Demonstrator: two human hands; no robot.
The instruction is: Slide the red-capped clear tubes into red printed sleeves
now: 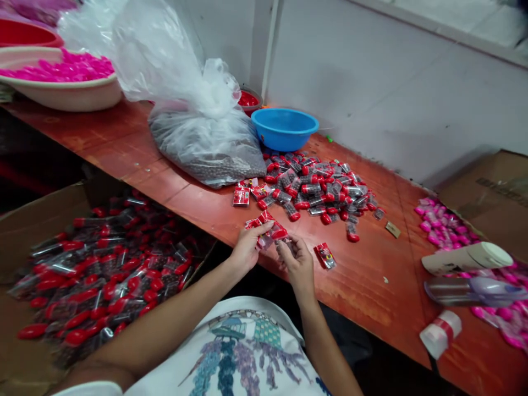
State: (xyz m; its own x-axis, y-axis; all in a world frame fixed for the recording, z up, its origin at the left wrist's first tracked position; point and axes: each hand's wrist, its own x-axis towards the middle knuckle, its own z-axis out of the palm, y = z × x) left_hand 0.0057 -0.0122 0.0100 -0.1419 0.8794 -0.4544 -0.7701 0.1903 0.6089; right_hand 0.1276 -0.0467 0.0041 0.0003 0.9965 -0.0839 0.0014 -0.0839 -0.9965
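Note:
My left hand (246, 246) is closed on red printed packets (256, 220), which stick out past its thumb. My right hand (297, 263) is close beside it with bent fingers; a small clear piece seems to be in them, too blurred to name. Between the hands is a bit of red and clear plastic (279, 231). One more red packet (325, 256) lies on the table to the right of my right hand. Beyond my hands, a few red packets (241, 196) lie beside a heap of small clear tubes with red caps (324, 187).
A box (16, 335) full of red-capped tubes is at lower left. On the red table (371, 291) are a tied plastic bag (206, 137) of dark grains, a blue bowl (284, 129) and a cream basin (82, 94) of pink pieces. Bottles (462, 258) and pink pieces lie right.

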